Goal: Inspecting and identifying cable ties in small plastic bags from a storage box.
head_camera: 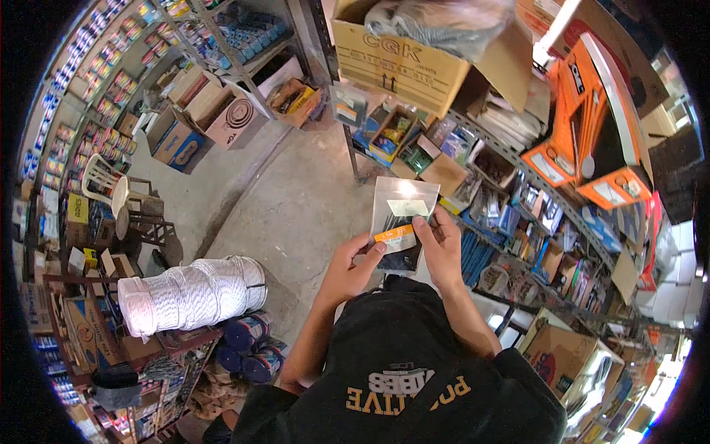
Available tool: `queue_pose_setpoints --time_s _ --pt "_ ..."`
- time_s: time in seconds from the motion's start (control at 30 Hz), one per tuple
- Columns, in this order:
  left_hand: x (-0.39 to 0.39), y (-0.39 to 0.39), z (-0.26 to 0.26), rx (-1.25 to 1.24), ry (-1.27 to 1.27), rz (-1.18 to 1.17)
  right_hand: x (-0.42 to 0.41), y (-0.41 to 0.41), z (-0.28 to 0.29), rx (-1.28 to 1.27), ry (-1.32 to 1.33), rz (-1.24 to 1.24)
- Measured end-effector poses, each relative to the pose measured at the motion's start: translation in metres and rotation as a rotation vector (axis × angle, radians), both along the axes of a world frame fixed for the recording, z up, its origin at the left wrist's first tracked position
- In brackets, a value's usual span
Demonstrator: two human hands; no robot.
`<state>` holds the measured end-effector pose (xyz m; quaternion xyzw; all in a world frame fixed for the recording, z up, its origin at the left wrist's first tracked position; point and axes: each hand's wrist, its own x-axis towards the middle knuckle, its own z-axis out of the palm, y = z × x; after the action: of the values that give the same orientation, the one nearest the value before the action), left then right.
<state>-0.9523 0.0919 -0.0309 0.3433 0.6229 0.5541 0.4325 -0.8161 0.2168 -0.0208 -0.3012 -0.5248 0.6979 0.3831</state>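
Both my hands hold a clear plastic bag (405,222) in front of my chest. My left hand (355,266) grips its lower left edge, thumb on the front. On the other side, my right hand (441,238) pinches the bag's right edge, thumb near the top of an orange and white label (396,236). Thin dark pieces show through the plastic, too unclear to name; a pale slip of paper (409,208) with writing lies above them. Beyond the bag is the concrete floor (299,194).
Metal shelving with small boxes (419,152) and a large cardboard carton (402,61) stands ahead to the right. To the left are a big roll of white rope (194,294), blue spools (247,333), a plastic chair (119,191) and open cartons (177,141). Shelves of cans line the far left.
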Motion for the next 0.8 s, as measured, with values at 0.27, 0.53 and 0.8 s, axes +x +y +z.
queue_pose_setpoints --time_s 0.27,0.53,0.8 --pt "-0.059 0.048 0.006 0.092 0.002 0.199 -0.068 0.055 -0.010 0.068 -0.060 0.146" --pt "-0.155 0.096 0.001 0.192 -0.136 0.194 -0.144 0.063 -0.025 0.028 -0.122 0.130" --pt "-0.255 0.115 -0.013 0.137 -0.041 -0.004 -0.235 0.051 -0.040 0.029 -0.105 -0.100"
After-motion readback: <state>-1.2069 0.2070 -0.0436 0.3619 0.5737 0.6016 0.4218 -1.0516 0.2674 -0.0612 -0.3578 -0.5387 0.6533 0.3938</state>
